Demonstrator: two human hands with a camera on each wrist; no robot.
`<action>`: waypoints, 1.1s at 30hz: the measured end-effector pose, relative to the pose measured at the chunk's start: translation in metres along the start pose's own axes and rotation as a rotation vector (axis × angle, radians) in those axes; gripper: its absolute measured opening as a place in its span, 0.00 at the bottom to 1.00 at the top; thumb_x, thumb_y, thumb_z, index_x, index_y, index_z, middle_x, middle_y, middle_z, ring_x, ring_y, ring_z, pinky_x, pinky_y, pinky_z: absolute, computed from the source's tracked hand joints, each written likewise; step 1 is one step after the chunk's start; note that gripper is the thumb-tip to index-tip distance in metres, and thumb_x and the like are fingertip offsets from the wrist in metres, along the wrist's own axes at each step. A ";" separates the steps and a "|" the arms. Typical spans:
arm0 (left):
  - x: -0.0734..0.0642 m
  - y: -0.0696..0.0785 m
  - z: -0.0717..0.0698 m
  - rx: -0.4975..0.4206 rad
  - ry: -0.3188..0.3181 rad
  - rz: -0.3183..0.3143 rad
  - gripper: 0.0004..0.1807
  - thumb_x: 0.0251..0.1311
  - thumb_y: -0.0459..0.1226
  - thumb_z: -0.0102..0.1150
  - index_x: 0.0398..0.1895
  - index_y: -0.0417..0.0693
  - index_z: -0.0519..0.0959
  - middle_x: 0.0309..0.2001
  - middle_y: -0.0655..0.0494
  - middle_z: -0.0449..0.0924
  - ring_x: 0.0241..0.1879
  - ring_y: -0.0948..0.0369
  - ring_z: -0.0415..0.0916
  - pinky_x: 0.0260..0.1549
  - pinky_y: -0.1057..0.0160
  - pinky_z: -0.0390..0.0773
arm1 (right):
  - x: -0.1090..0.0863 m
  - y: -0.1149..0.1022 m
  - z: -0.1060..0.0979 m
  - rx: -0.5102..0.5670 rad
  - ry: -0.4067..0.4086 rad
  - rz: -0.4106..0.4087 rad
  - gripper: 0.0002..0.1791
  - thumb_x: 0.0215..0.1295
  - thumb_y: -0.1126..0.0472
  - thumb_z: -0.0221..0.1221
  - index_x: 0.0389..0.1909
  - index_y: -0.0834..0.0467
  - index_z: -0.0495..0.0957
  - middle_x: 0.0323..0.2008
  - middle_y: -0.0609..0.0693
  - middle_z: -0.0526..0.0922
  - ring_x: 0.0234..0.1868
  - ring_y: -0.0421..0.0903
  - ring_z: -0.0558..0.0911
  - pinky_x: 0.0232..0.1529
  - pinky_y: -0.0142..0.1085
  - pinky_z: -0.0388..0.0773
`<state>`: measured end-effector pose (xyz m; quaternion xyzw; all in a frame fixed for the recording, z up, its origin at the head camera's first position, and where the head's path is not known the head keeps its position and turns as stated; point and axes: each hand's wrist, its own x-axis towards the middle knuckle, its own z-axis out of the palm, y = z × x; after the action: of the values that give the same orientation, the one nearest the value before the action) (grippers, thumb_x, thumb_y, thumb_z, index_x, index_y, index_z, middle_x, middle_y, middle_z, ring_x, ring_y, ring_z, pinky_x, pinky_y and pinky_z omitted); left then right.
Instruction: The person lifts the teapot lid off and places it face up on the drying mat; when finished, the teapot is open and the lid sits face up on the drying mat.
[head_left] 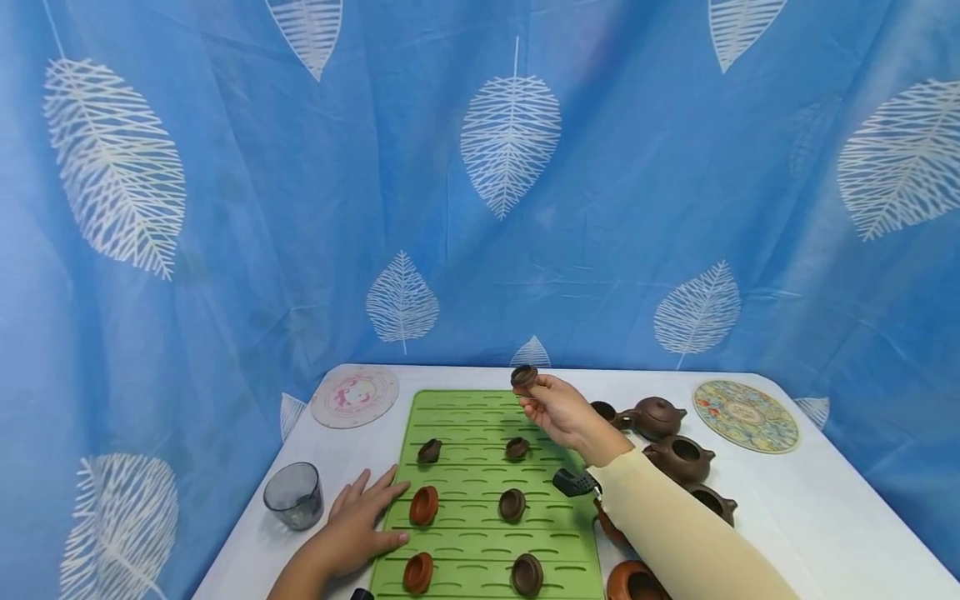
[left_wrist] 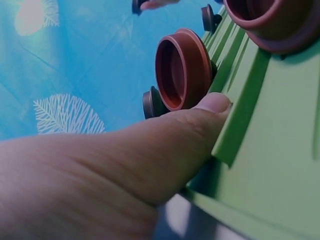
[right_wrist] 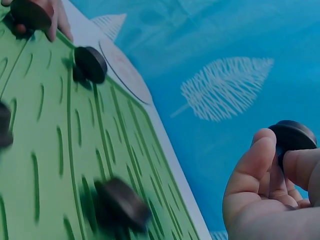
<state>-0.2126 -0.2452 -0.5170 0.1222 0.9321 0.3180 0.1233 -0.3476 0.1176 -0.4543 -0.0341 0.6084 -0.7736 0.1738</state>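
Note:
My right hand (head_left: 561, 415) is raised over the far end of the green slotted mat (head_left: 468, 533). Between thumb and fingers it pinches a small dark brown teapot lid (head_left: 523, 376), which the right wrist view shows too. My left hand (head_left: 354, 523) rests on the mat's left edge, fingers spread, its thumb (left_wrist: 185, 125) on the green surface. Beside it lie two reddish lids, one farther (head_left: 423, 506) and one nearer (head_left: 417, 573). Several dark lids (head_left: 512, 505) sit on the mat in a right column, and another (head_left: 429, 451) stands at the upper left.
Right of the mat are several lidless teapots, dark (head_left: 681, 458) and reddish (head_left: 636, 582); my right forearm partly covers them. One dark teapot (head_left: 657, 418) appears lidded. A grey glass (head_left: 295, 497) stands left. Round patterned mats lie at back left (head_left: 355, 397) and back right (head_left: 747, 417).

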 end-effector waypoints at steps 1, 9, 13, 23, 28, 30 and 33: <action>0.000 0.000 0.000 0.001 -0.002 -0.002 0.44 0.57 0.56 0.75 0.77 0.57 0.72 0.84 0.50 0.53 0.82 0.32 0.35 0.74 0.24 0.34 | 0.003 0.001 0.005 -0.004 -0.008 0.001 0.21 0.87 0.60 0.44 0.72 0.64 0.64 0.51 0.53 0.76 0.38 0.37 0.78 0.37 0.25 0.80; 0.001 0.002 0.000 0.010 0.000 0.006 0.44 0.57 0.56 0.75 0.77 0.58 0.72 0.84 0.52 0.53 0.82 0.32 0.35 0.74 0.24 0.34 | 0.023 0.007 0.041 0.020 -0.034 0.014 0.18 0.87 0.63 0.43 0.69 0.66 0.67 0.46 0.51 0.79 0.35 0.36 0.78 0.34 0.24 0.79; 0.000 0.002 -0.001 0.021 0.005 -0.002 0.44 0.56 0.56 0.75 0.77 0.59 0.72 0.84 0.53 0.53 0.82 0.33 0.35 0.74 0.25 0.35 | 0.031 0.015 0.057 0.014 -0.043 0.030 0.17 0.86 0.63 0.44 0.66 0.66 0.70 0.43 0.50 0.80 0.34 0.36 0.78 0.34 0.24 0.78; 0.000 0.000 0.001 0.000 0.004 -0.002 0.44 0.56 0.56 0.76 0.76 0.58 0.73 0.84 0.50 0.54 0.82 0.31 0.36 0.74 0.24 0.35 | 0.050 0.033 0.090 0.020 -0.063 0.065 0.17 0.86 0.64 0.44 0.63 0.68 0.73 0.42 0.52 0.79 0.33 0.37 0.78 0.35 0.25 0.78; 0.000 -0.001 0.001 -0.008 0.000 0.012 0.44 0.57 0.58 0.75 0.77 0.58 0.72 0.84 0.47 0.54 0.81 0.30 0.37 0.73 0.22 0.35 | 0.057 0.045 0.102 0.033 -0.035 0.105 0.16 0.85 0.65 0.45 0.62 0.67 0.74 0.42 0.53 0.81 0.32 0.36 0.79 0.33 0.24 0.78; 0.000 -0.001 0.000 -0.006 0.000 0.016 0.44 0.57 0.57 0.75 0.77 0.58 0.72 0.84 0.47 0.54 0.81 0.30 0.37 0.73 0.22 0.35 | 0.060 0.049 0.105 0.018 -0.015 0.123 0.15 0.85 0.65 0.46 0.61 0.67 0.76 0.42 0.53 0.82 0.31 0.36 0.79 0.32 0.24 0.78; 0.000 -0.001 0.000 -0.006 0.001 0.013 0.44 0.57 0.56 0.75 0.76 0.57 0.72 0.84 0.49 0.54 0.81 0.31 0.36 0.73 0.23 0.34 | 0.062 0.055 0.108 -0.028 0.017 0.153 0.15 0.84 0.66 0.47 0.59 0.66 0.78 0.43 0.55 0.83 0.29 0.36 0.78 0.29 0.24 0.77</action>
<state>-0.2125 -0.2459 -0.5172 0.1276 0.9303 0.3217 0.1214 -0.3644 -0.0129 -0.4891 0.0165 0.6216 -0.7496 0.2266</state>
